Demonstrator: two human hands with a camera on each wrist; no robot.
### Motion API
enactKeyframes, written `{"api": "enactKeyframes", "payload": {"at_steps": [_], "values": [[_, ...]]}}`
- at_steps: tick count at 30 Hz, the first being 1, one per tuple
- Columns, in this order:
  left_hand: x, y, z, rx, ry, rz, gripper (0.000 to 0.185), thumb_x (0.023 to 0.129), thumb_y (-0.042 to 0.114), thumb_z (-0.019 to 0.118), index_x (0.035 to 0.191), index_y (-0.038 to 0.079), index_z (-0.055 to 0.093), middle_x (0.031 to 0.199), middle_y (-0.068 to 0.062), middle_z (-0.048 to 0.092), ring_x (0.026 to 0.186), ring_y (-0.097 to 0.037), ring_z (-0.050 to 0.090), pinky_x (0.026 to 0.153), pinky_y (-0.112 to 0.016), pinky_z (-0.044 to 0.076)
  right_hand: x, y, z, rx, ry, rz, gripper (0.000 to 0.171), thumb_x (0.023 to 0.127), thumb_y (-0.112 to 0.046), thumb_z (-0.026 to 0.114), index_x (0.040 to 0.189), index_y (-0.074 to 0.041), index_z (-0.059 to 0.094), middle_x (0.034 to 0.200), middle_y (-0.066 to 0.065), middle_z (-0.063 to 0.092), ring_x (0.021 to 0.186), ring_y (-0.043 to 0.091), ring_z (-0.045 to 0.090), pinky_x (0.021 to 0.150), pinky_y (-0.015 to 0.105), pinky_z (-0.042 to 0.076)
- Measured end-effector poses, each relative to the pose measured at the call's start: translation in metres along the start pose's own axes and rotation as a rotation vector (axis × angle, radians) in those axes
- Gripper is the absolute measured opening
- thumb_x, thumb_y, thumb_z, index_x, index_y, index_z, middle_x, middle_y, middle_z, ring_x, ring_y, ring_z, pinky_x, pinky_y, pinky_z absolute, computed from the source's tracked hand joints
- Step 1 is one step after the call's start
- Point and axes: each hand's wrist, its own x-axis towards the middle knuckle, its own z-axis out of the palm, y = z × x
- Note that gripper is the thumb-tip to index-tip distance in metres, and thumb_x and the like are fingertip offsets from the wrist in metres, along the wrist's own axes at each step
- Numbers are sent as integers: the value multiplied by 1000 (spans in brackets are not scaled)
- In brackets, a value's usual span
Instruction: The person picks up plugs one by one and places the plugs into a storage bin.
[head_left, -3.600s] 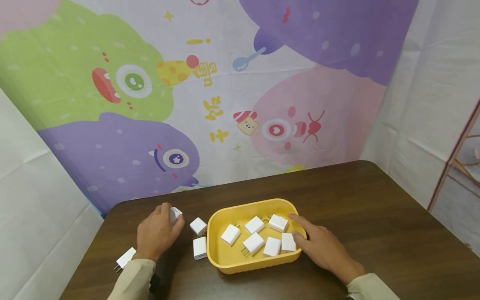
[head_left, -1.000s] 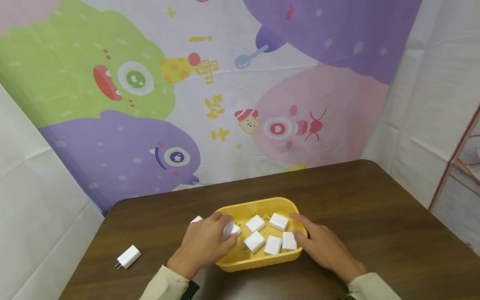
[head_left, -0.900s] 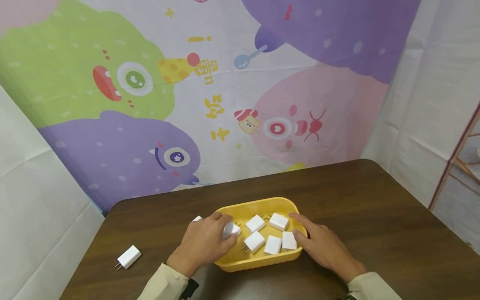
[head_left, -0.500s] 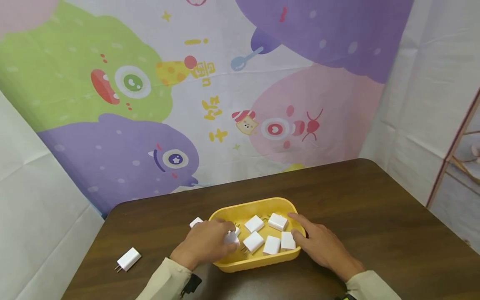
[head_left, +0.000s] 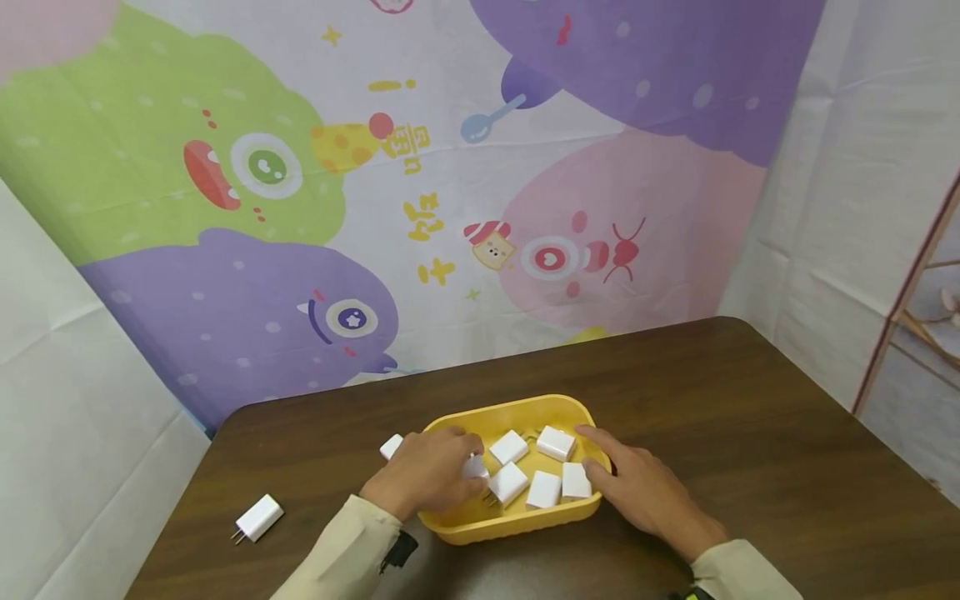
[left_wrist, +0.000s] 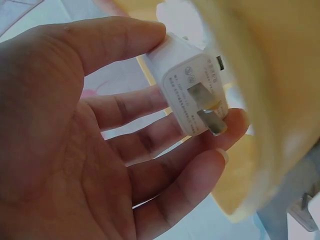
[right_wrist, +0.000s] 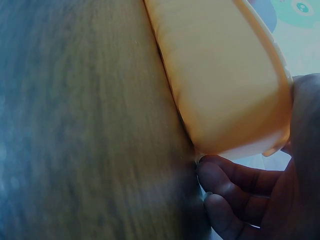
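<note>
A yellow tray (head_left: 517,407) sits on the dark wooden table (head_left: 750,433) with several white plug chargers (head_left: 543,490) lying in it. My left hand (head_left: 459,472) reaches over the tray's left end and pinches one white charger (head_left: 476,467) between thumb and fingers. The left wrist view shows that charger (left_wrist: 186,80) with its metal prongs facing the camera, beside the tray wall (left_wrist: 272,100). My right hand (head_left: 600,467) holds the tray's right end, thumb at the rim. Its fingers (right_wrist: 235,192) are curled against the tray's outer wall (right_wrist: 225,85).
One white charger (head_left: 391,446) lies on the table just left of the tray, and another (head_left: 257,517) lies near the table's left edge. A cartoon-printed cloth (head_left: 450,208) hangs behind the table. White sheeting (head_left: 847,208) covers the right side.
My left hand has carried a charger from the table left of the tray over the rim and down into the tray. The right hand has stayed on the tray's right end.
</note>
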Motion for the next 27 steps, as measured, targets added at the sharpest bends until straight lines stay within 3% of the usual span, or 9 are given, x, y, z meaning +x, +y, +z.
{"api": "enactKeyframes", "payload": {"at_steps": [4,11,16,27], "values": [[9,2,-4,9,-49,-12,37,88,43,71,115,19,71,109,3,69,94,-16,64,73,-44,52,0,0,0,-4,4,-7,47,101,-39,56,147,-33,49,135,5,61,108,23,62,89,55,48],[28,7,-7,0,-95,-7,35,89,42,70,115,18,71,107,5,71,88,-15,65,74,-43,52,1,1,1,-2,7,-13,47,101,-40,56,147,-34,49,121,2,66,84,17,56,77,46,47],[42,14,-6,-26,-132,-42,38,89,43,72,118,18,71,107,6,71,79,-11,60,75,-38,51,0,3,0,-12,10,-27,47,101,-40,56,147,-33,50,133,5,62,104,22,62,86,54,49],[60,24,-3,-4,-100,-87,29,88,40,73,107,17,72,88,6,67,69,-14,57,70,-37,49,1,2,0,-4,7,-9,47,101,-40,56,147,-34,50,134,4,62,102,21,61,87,54,48]]}}
